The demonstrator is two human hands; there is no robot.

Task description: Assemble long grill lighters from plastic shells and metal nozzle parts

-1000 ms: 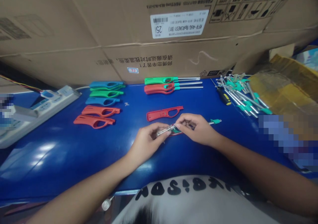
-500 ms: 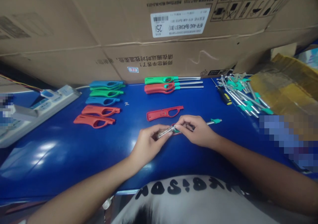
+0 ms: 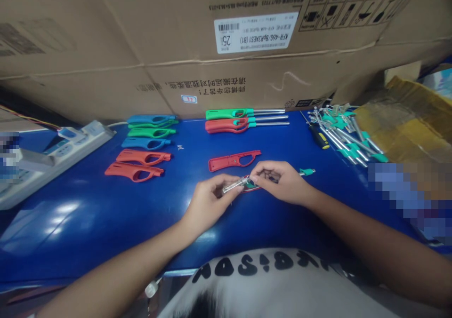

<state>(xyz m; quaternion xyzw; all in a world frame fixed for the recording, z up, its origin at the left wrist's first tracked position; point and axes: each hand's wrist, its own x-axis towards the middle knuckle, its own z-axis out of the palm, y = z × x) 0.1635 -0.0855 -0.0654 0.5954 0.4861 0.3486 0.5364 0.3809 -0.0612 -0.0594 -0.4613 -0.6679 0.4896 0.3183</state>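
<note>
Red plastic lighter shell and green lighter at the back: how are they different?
The red plastic half-shell has no metal tube, but the green long lighter has a long metal one. The red half-shell lies nearer the person, and the green lighter lies farther back. Both have long plastic handles with an oval hole.

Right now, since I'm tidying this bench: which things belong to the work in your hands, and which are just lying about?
In use: left hand with a metal tube; right hand with a green-capped metal rod; red lighter shell beneath them.
Lying about: cardboard carton, power strip, yellow-handled screwdriver.
</note>
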